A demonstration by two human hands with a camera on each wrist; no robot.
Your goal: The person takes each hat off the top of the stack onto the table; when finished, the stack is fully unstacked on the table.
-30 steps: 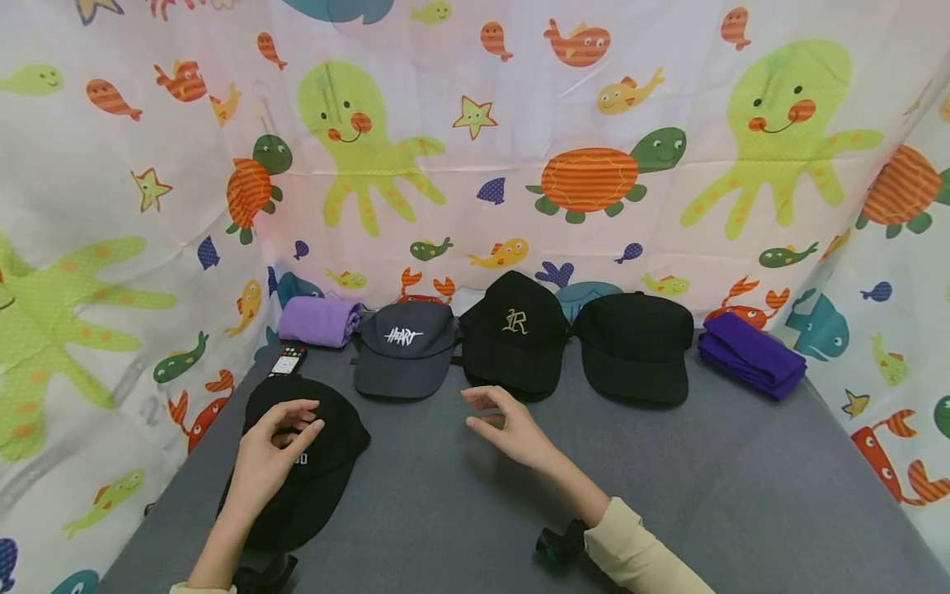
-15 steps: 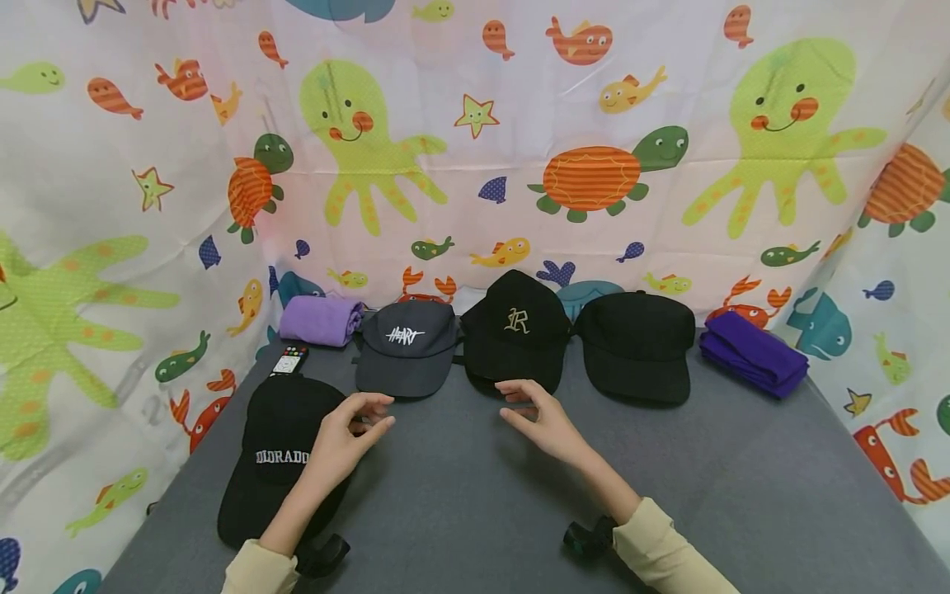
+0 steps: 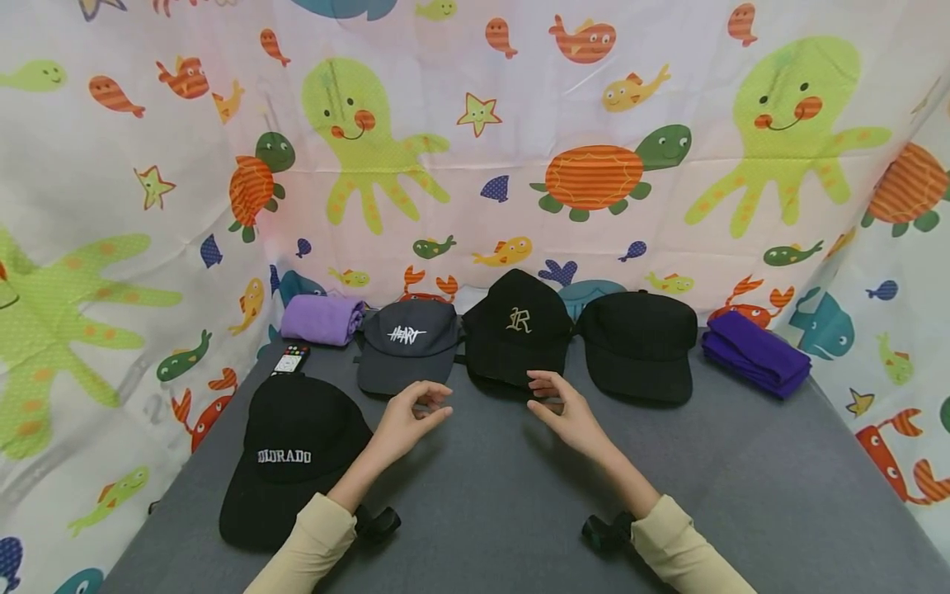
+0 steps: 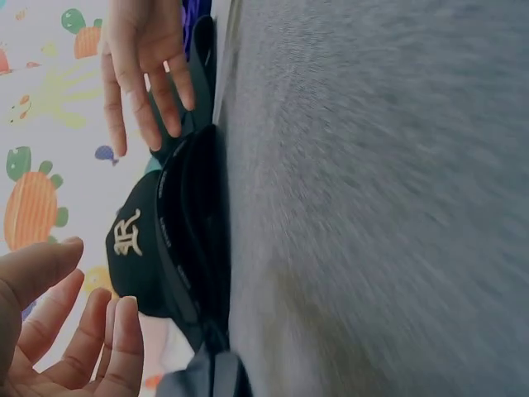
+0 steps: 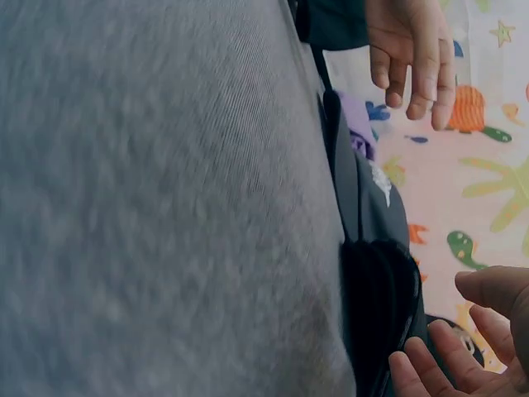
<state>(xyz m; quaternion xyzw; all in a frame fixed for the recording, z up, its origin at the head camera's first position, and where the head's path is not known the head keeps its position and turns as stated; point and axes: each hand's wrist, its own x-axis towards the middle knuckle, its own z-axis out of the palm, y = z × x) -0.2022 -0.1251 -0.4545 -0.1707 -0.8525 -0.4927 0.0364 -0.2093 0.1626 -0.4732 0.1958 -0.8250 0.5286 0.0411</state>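
Note:
My left hand (image 3: 410,419) hovers over the table in front of the dark grey cap (image 3: 406,363) with white "HEART" lettering. Level with it, my right hand (image 3: 570,419) floats before the black cap (image 3: 512,351) that bears a gold "R" emblem. Both hands hold nothing; their fingers are loosely bent and apart from the caps. To the left lies a black cap (image 3: 285,487) with white lettering reading "OLORADO", its brim toward the front. A plain black cap (image 3: 637,351) stands right of the gold-emblem one. In the left wrist view the gold-emblem cap (image 4: 136,252) shows between both hands.
At the back left are a folded lilac cloth (image 3: 322,320) and a small remote control (image 3: 290,360). A folded dark purple cloth (image 3: 755,355) lies at the back right. The grey table (image 3: 490,511) ends against a curtain (image 3: 460,190) printed with sea animals.
My left hand has moved right, away from above the black lettered cap, uncovering its lettering. The right hand has shifted a little to the right. The caps stay where they were.

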